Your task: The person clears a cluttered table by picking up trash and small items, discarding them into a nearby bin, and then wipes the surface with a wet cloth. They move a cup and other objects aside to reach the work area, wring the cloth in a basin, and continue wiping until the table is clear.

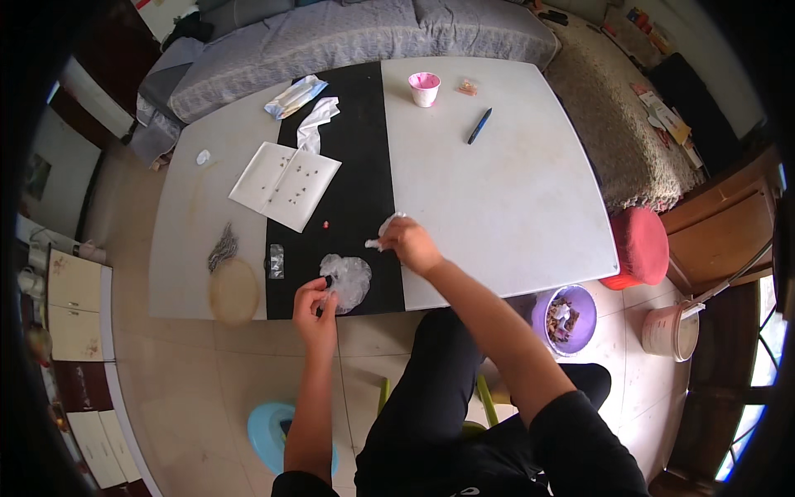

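My left hand [315, 308] is at the table's near edge, thumb and fingers curled in a pinch on the side of a crumpled clear plastic bag [351, 280]. A small dark patch shows at its fingertips; I cannot make out what it is. My right hand [411, 245] is closed on a crumpled white tissue [386, 229] above the black strip, farther from me than the bag. Left of the tissue lies a tiny red piece [325, 224]. Beyond it, an open white folded sheet [286, 184] bears several small dark bits. A small clear packet [277, 261] lies left of the bag.
The table [497, 207] also bears a pink-and-white cup [424, 91], a blue pen [479, 127], a small packet [468, 87], a tissue pack [296, 97], a loose tissue [317, 124], a round beige mat [233, 291] and grey mesh [224, 248]. A purple bin [586, 319] stands below its right edge.
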Demonstrator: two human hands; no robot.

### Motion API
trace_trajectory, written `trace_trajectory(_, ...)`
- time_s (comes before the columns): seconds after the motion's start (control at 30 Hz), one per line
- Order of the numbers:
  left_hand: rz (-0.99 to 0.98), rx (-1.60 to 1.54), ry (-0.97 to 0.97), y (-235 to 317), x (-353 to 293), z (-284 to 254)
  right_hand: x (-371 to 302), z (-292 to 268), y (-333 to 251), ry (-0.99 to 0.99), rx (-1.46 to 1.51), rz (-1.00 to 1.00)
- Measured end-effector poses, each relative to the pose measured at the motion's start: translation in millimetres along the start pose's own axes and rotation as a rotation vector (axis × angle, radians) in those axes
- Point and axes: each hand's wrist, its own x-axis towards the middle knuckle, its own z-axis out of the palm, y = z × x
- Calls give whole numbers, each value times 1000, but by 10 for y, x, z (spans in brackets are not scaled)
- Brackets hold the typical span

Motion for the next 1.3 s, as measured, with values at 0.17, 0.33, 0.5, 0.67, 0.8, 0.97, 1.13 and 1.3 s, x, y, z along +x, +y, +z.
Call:
trace_trajectory(0.17, -30, -60, -6, -57, 52, -25, -27, -890, 1078, 347, -317, 278)
trace_trajectory(0.33, -103, -91, -10, -27, 65, -101, -1332, -2276, 1218, 617, -530, 866)
trace_trajectory(0.5, -63, -150, -26, -78, 180, 114, -2787, -3448, 1317, 554, -1004, 1002)
trace_trajectory(0.67, 145, 120, -58, -23, 231, 175, -1812, -2946, 918, 621, -462, 570)
trace_trajectory(0.8, 151, 258, -15, 129, 214, 84, -785, -889, -193, -29, 117, 330)
trace_trajectory(0.97, 268, 452, -155, 165, 255, -126, -399, 68, -395, -137, -50, -51)
trace_trajectory(1.13, 120, 395, -376, 242, 223, -174, -132, -856, 668, 274, -325, 276)
trace_trajectory(1.3, 53, 386, -391, 81, 159, 31, -1030, -2297, 1307, 654, -585, 693)
